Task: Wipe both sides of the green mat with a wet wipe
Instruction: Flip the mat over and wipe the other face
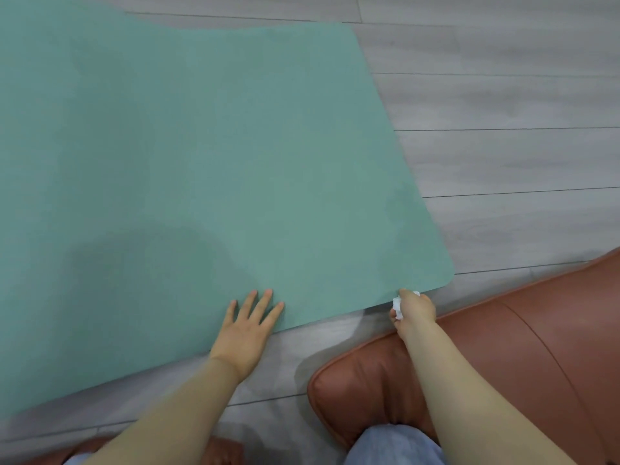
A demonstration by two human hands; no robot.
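**Near corner is in your right grip**

Your right hand, closed on the crumpled wet wipe, pinches the green mat at its near edge; the mat stretches toward 11 o'clock across the floor. Left hand lies open, flat on it.

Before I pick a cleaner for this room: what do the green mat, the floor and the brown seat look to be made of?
Green mat: probably rubber or foam, matte; thin and flexible, its near edge lifts at the right hand.
Floor: grey wood-look planks, likely laminate or vinyl; seams and printed grain show.
Brown seat: leather or faux leather, soft sheen, stitched seams.
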